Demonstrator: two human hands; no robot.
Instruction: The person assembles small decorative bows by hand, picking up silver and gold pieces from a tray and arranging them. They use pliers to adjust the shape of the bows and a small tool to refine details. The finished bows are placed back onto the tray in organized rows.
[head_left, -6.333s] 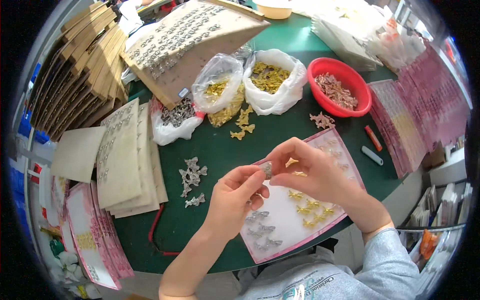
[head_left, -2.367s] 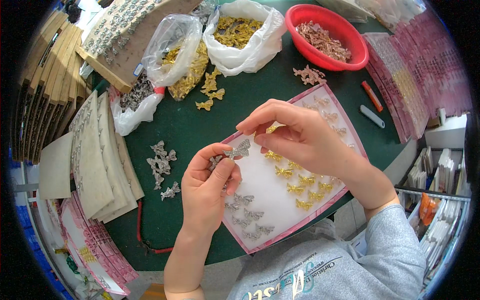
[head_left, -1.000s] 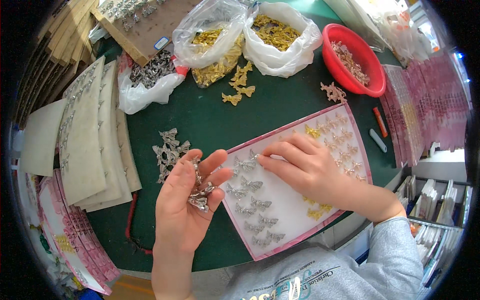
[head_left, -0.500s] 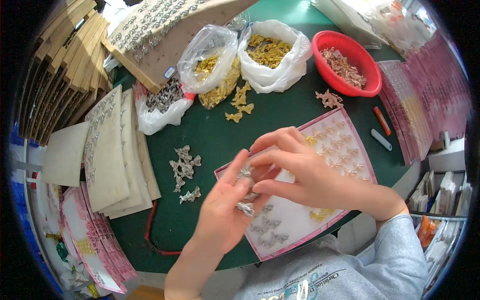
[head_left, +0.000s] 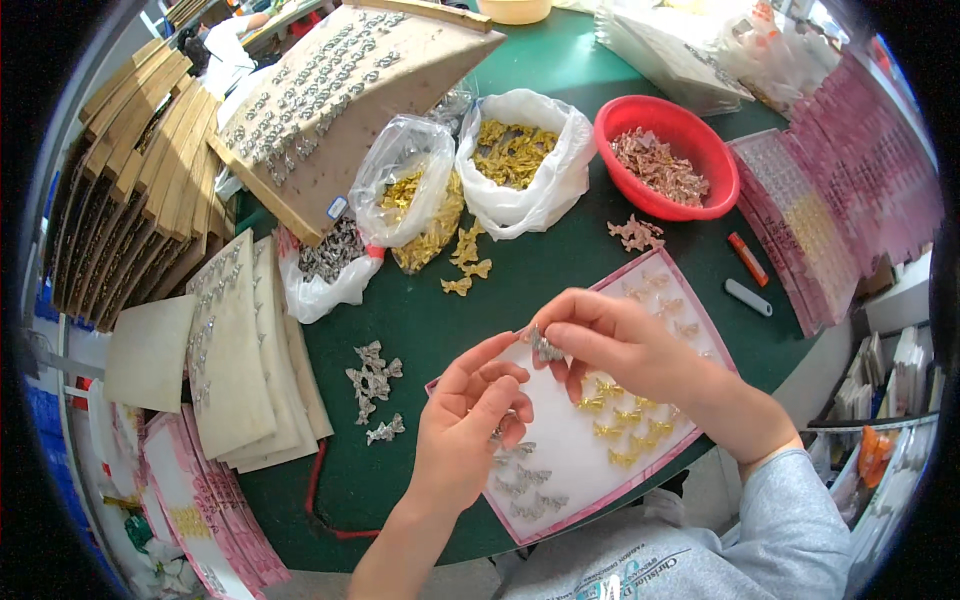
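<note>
Between the thumb and fingertips of my right hand (head_left: 640, 350) is a silver bow-shaped charm (head_left: 545, 346), held above the card. My left hand (head_left: 458, 430) is beside it, fingers curled in over more silver charms, of which only a bit shows under the fingers. Beneath both hands lies a white card (head_left: 565, 450) with a pink border. Silver bows (head_left: 535, 478) sit in rows at its near left, gold bows (head_left: 630, 430) in the middle, and pinkish bows (head_left: 668, 303) toward the far right, partly covered by my right hand.
Loose silver charms (head_left: 372, 380) lie left of the card. Behind it are loose gold charms (head_left: 466, 265), bags of gold charms (head_left: 530, 205), a bag of silver ones (head_left: 335, 285) and a red bowl (head_left: 725, 185) of pinkish charms. Stacked boards (head_left: 225, 400) stand left; an orange marker (head_left: 748, 260) lies right.
My hands have drawn apart: the right one has lifted a silver charm from the left palm, and the left fingers have curled in. The view has tilted, so the table appears lower.
</note>
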